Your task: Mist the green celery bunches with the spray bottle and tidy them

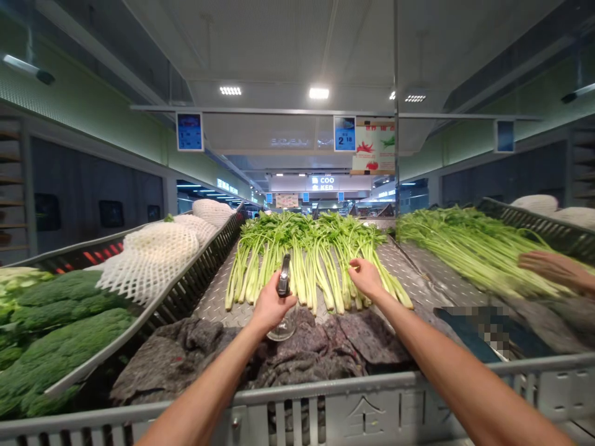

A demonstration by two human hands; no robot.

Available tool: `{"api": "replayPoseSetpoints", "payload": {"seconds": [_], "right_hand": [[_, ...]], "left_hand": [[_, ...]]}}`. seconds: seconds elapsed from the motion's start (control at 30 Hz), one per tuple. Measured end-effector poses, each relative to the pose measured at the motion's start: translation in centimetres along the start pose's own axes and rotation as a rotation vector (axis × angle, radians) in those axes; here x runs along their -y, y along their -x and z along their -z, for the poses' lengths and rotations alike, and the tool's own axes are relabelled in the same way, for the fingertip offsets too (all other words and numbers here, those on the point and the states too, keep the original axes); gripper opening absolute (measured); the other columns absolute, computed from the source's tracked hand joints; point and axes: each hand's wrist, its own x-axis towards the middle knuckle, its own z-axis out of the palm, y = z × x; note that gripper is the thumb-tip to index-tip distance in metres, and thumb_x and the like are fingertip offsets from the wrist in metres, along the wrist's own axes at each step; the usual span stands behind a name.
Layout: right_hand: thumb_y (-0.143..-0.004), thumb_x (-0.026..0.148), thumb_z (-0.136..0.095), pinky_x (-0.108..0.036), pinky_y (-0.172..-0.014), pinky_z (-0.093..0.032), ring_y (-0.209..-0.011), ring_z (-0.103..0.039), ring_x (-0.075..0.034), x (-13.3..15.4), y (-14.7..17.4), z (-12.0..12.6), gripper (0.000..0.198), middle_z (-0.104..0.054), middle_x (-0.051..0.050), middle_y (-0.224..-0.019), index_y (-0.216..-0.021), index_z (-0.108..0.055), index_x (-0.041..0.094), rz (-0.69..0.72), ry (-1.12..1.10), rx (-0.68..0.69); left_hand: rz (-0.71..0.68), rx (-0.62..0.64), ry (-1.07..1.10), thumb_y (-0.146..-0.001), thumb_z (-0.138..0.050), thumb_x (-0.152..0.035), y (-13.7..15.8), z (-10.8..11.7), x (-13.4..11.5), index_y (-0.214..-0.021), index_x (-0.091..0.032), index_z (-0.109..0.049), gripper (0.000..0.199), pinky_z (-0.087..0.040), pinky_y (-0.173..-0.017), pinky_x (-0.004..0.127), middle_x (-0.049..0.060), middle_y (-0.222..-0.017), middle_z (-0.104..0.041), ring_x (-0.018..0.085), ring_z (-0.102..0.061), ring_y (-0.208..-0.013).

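My left hand [273, 305] is wrapped round a spray bottle with a dark trigger head [283, 277] and a clear base [281, 330]. The nozzle points forward at a row of celery [300, 272], which lies with leaves at the back and pale cut ends toward me. Over the right part of the celery is my right hand [366, 277], its fingers slightly bent and apart with nothing visible in them. Whether its fingertips touch the stalks I cannot tell. Damp grey-brown cloth [325, 344] lies bunched below both hands.
A grey crate rim [316, 389] runs along the front. At left, a slanted black divider [186, 282] separates broccoli [69, 319] and white foam-net-wrapped produce [158, 248]. A mirror panel [441, 248] on the right reflects the celery and a hand. Price signs [344, 134] hang overhead.
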Motion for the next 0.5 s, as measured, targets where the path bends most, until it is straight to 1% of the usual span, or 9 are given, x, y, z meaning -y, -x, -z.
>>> {"api": "replayPoseSetpoints", "payload": {"seconds": [0.1,0.2,0.33,0.43,0.5], "right_hand": [[-0.068,0.023,-0.044,-0.024,-0.068,-0.040,-0.076,-0.057,-0.014,-0.7,0.1,-1.0,0.026,-0.063,-0.003,-0.091,-0.088,-0.059,0.017,0.012,0.026,0.036],[-0.067,0.023,-0.046,-0.024,-0.069,-0.040,-0.073,-0.057,-0.013,-2.1,0.3,-1.6,0.024,-0.063,-0.003,-0.089,-0.086,-0.060,0.018,0.003,0.033,0.068],[-0.068,0.026,-0.045,-0.024,-0.070,-0.041,-0.076,-0.058,-0.014,-2.9,0.2,-1.4,0.024,-0.064,-0.003,-0.088,-0.086,-0.060,0.019,-0.064,0.008,0.053],[-0.068,0.025,-0.045,-0.025,-0.072,-0.041,-0.080,-0.058,-0.016,-2.4,0.5,-1.1,0.025,-0.064,-0.004,-0.088,-0.086,-0.060,0.017,-0.068,0.017,0.085],[-0.068,0.024,-0.045,-0.025,-0.074,-0.040,-0.082,-0.058,-0.016,-1.9,0.8,-0.9,0.025,-0.064,-0.004,-0.089,-0.087,-0.060,0.017,-0.067,0.020,0.098]], "left_hand": [[0.043,0.000,0.118,-0.055,-0.055,-0.020,0.1,-0.2,1.3,-0.088,-0.017,-0.048,0.034,-0.043,-0.063,0.028,-0.002,-0.067,-0.058,0.015,-0.056,-0.065],[0.090,-0.043,0.198,-0.054,-0.056,-0.022,0.0,-0.3,1.8,-0.091,-0.017,-0.048,0.037,-0.043,-0.065,0.028,-0.002,-0.069,-0.058,0.015,-0.057,-0.068],[0.083,-0.068,0.202,-0.056,-0.057,-0.024,0.3,-0.2,1.2,-0.092,-0.017,-0.048,0.037,-0.043,-0.066,0.028,-0.003,-0.069,-0.058,0.015,-0.056,-0.068],[0.067,-0.061,0.165,-0.059,-0.057,-0.029,0.8,-0.1,0.5,-0.088,-0.017,-0.048,0.033,-0.042,-0.064,0.027,-0.003,-0.066,-0.056,0.014,-0.054,-0.064],[0.039,-0.061,0.131,-0.060,-0.056,-0.028,1.1,-0.3,0.3,-0.085,-0.017,-0.049,0.028,-0.041,-0.063,0.027,-0.003,-0.064,-0.055,0.013,-0.053,-0.062]]}}
